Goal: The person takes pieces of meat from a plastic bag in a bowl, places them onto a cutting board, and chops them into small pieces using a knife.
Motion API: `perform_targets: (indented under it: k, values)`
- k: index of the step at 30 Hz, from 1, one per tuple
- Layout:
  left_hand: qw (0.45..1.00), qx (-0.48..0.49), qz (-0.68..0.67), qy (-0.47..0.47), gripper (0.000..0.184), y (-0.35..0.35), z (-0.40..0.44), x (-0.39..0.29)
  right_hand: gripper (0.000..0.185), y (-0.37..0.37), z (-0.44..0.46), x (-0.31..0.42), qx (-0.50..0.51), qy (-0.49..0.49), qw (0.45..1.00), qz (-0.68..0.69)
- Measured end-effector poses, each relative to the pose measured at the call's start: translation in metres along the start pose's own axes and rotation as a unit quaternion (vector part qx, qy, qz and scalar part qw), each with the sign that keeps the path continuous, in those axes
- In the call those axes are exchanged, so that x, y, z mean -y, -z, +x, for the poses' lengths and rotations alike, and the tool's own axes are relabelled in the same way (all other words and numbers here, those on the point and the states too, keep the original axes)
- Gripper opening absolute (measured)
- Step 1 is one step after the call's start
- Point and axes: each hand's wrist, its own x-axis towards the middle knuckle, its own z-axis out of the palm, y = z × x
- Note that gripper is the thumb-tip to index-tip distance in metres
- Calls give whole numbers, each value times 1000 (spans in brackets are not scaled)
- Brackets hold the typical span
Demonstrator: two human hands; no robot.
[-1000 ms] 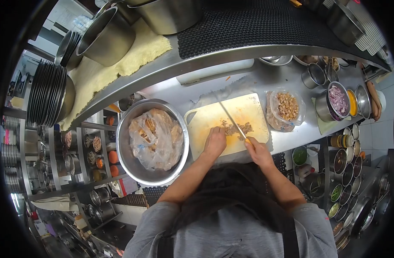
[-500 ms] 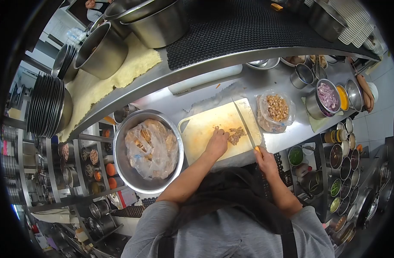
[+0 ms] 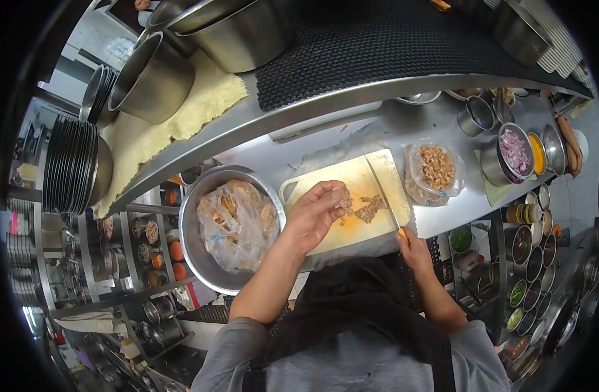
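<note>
My left hand point(image 3: 316, 212) is raised over the left part of a pale cutting board point(image 3: 316, 178), palm partly turned up. Its fingers are closed on what looks like a small piece of meat point(image 3: 344, 198). In my right hand point(image 3: 416, 249), at the board's lower right edge, is the yellow handle of a knife point(image 3: 385, 196). The long blade slants across the board's right side. Beside the blade lies a small heap of chopped brown meat point(image 3: 370, 209), with a few bits nearer my left hand.
Left of the board stands a large steel bowl point(image 3: 186, 245) holding bagged meat point(image 3: 237, 225). To the right sits a plastic-lined container of diced meat point(image 3: 437, 166). Farther right is a pot of chopped purple onion point(image 3: 514, 151). A raised shelf point(image 3: 352, 98) with pots runs across the back.
My left hand has lifted off the board toward me and turned its palm upward, a small piece in its fingers. The right hand keeps the knife in nearly the same place. The view has shifted slightly.
</note>
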Motion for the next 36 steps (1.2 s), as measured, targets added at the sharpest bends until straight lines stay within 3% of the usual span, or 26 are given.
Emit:
perform_targets:
  k: [5,7,8,11,17,18,20,22,29,32,36]
  values:
    - [995,93,7,-30,23,-56,-50,-53,32,-2,5,-9,14,-20,1000,1]
    - [970,212,36,-117,24,-73,-64,-69,32,-1,6,-11,17,-22,1000,3]
    - [970,208,34,-118,24,-81,-71,-78,32,-2,6,-12,18,-24,1000,8]
    - [926,327,29,-189,22,-102,-81,-95,31,2,7,-4,8,-5,1000,10]
    - [877,455,94,-121,22,-116,-82,-108,31,2,9,-8,25,-23,999,18]
    - [838,489,8,-242,26,-124,-68,-87,31,2,9,-7,24,-25,999,17]
    - [779,511,-79,-354,30,-125,-68,-84,31,3,9,-7,33,-38,999,7]
    - [882,434,75,-168,31,-117,-90,-109,32,4,9,-4,30,-35,999,3]
    - [889,426,48,-162,29,-125,-89,-96,31,4,9,-4,40,-55,998,14]
    - [829,474,-122,-272,29,-138,-80,-73,31,4,8,-4,30,-39,999,7]
    - [840,453,-30,-298,32,-129,-81,-77,33,2,9,-10,14,16,1000,-21]
